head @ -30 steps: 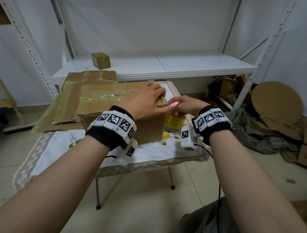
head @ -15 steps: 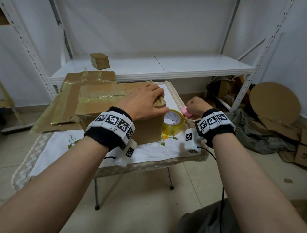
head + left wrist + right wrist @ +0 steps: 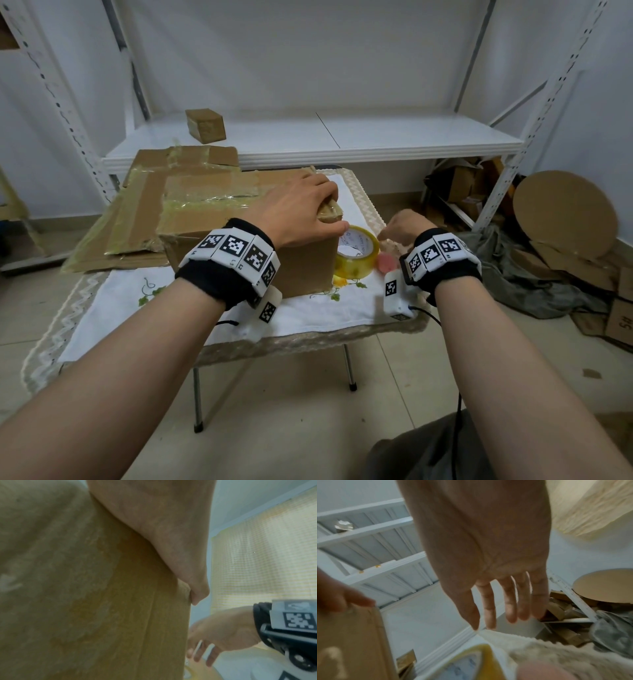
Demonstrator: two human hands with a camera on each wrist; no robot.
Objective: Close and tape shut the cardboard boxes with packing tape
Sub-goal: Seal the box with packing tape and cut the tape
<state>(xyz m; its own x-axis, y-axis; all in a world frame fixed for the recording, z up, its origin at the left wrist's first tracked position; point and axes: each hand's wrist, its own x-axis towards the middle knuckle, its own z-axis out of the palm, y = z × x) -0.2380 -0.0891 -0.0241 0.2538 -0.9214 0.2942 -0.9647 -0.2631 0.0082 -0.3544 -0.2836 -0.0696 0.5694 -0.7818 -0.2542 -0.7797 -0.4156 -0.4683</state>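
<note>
A taped brown cardboard box (image 3: pixel 239 212) stands on the small cloth-covered table (image 3: pixel 308 318). My left hand (image 3: pixel 301 212) holds its near right top corner, with the fingers bent over the edge and the thumb (image 3: pixel 180 568) against the side wall (image 3: pixel 85 588). A yellowish packing tape roll (image 3: pixel 358 255) lies flat on the cloth just right of the box. A small pink thing (image 3: pixel 387 263) lies beside the roll. My right hand (image 3: pixel 404 228) hovers over them, and its fingers (image 3: pixel 510 608) are straight and hold nothing.
Flattened taped cardboard (image 3: pixel 137 212) lies behind and left of the box. A small box (image 3: pixel 205 125) sits on the white shelf (image 3: pixel 376 137) behind the table. A round cardboard disc (image 3: pixel 565 212), loose boxes and a grey cloth (image 3: pixel 531 291) crowd the floor at right.
My right hand has drawn back from the box corner, let go of the pink thing beside the tape roll, and opened. The left hand has stayed on the box corner.
</note>
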